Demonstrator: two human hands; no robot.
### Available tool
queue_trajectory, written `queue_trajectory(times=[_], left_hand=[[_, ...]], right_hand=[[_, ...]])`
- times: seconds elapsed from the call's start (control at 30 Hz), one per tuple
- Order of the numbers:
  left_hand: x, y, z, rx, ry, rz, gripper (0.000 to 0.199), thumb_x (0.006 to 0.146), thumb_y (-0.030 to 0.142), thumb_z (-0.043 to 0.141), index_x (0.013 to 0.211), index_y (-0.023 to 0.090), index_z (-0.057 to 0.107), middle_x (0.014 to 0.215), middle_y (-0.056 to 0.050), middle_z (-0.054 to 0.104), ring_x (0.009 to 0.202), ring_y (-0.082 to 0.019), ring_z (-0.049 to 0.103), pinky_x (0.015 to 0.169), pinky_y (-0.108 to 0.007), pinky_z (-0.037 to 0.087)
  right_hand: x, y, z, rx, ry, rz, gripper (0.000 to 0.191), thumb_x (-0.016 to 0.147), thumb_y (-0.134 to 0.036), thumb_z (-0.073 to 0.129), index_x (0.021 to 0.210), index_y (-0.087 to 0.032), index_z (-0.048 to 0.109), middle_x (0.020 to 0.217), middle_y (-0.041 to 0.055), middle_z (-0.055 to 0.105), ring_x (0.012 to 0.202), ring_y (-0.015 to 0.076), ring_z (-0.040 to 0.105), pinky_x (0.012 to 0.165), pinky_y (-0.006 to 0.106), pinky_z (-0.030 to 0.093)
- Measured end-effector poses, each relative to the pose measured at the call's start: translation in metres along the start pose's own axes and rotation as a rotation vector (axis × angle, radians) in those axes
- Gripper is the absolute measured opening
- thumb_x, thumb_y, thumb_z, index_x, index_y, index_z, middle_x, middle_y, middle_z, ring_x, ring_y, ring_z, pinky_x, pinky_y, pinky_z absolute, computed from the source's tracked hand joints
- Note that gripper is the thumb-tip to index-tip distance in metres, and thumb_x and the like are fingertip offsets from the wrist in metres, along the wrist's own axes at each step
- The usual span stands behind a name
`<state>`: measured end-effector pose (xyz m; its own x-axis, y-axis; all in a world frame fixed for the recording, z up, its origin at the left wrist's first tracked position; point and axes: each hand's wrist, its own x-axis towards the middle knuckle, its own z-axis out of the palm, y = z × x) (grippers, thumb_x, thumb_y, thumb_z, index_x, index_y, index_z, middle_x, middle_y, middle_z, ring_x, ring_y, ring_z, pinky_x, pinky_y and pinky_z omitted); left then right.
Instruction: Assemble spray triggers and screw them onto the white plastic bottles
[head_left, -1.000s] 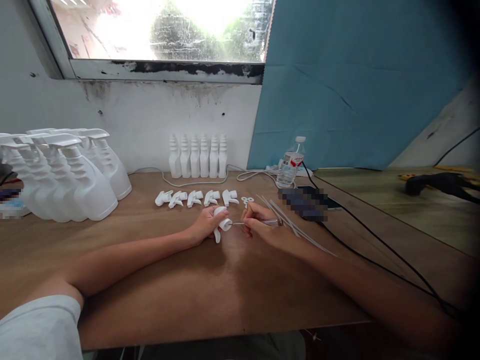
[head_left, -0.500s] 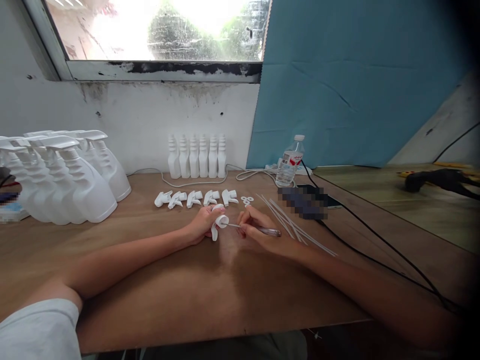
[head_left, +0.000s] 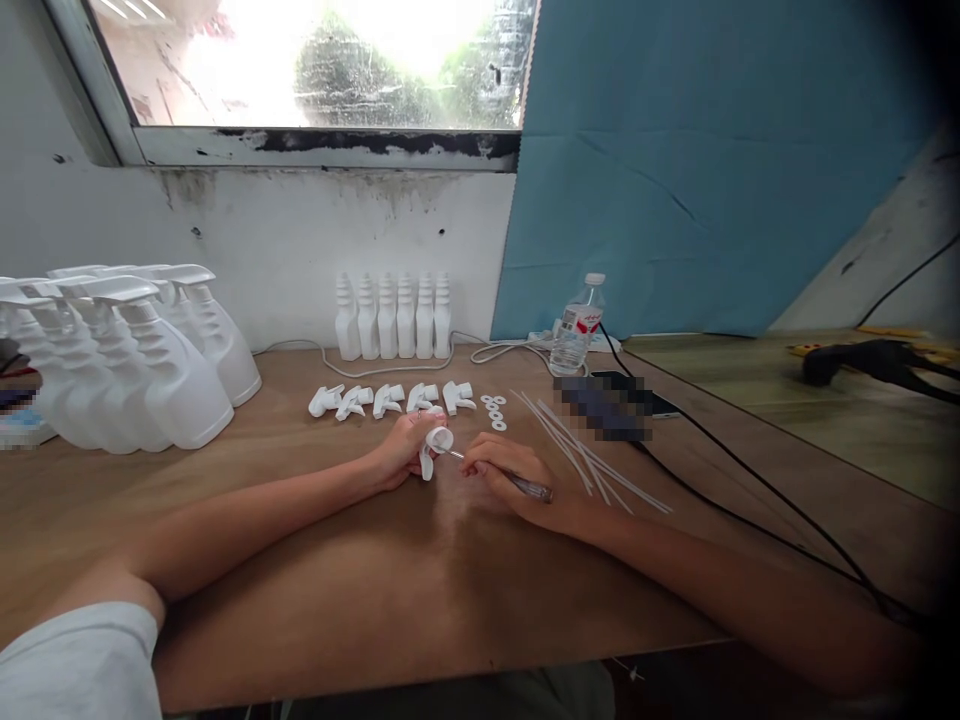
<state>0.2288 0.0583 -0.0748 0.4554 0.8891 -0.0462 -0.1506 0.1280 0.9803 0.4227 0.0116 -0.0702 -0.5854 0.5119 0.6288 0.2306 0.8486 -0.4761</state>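
Observation:
My left hand is closed around a white trigger spray head, its round collar facing right. In my right hand is a screwdriver with a clear handle; its thin metal shaft points left into the collar opening. Whether the tip touches the inside cannot be made out. Behind my hands several more spray heads lie in a row. Small white ring washers sit to the right of that row, and thin white tubes lie beyond my right hand.
Several white spray bottles with heads stand at the left. Slim white bottles line the wall. At the right are a water bottle, a phone, black cables and a blurred black-and-yellow tool.
My right hand has turned and dropped slightly, tilting the screwdriver so its handle sits lower. My left hand keeps the spray head in nearly the same place.

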Motion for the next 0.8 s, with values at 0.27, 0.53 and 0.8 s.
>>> queue_trajectory(times=[0.27,0.53,0.8], left_hand=[[-0.001,-0.002,0.0,-0.007,-0.034,0.007,0.035,0.076,0.049,0.061,0.07,0.018,0.045,0.047,0.006,0.041,0.033,-0.003,0.02,0.032,-0.015,0.01],[-0.003,0.002,0.003,-0.027,-0.046,0.002,0.037,0.077,0.049,0.06,0.069,0.018,0.044,0.045,0.006,0.042,0.032,-0.002,0.019,0.032,-0.016,0.01],[-0.001,0.001,0.001,-0.089,-0.031,-0.008,0.032,0.079,0.046,0.058,0.069,0.017,0.046,0.046,0.006,0.042,0.033,-0.002,0.019,0.033,-0.014,0.011]], right_hand=[[-0.002,-0.003,0.004,-0.044,0.056,0.05,0.025,0.096,-0.021,0.037,0.086,-0.02,0.06,0.081,0.0028,0.062,0.074,0.0129,0.059,0.073,0.026,0.048],[0.002,-0.016,0.0,-0.063,0.061,-0.017,0.024,0.096,-0.019,0.036,0.089,-0.019,0.059,0.082,0.0043,0.062,0.075,0.0133,0.059,0.07,0.026,0.049],[-0.003,-0.009,0.004,-0.151,0.029,-0.102,0.02,0.094,-0.014,0.037,0.099,-0.018,0.056,0.088,0.0061,0.059,0.077,0.013,0.057,0.07,0.025,0.048]])
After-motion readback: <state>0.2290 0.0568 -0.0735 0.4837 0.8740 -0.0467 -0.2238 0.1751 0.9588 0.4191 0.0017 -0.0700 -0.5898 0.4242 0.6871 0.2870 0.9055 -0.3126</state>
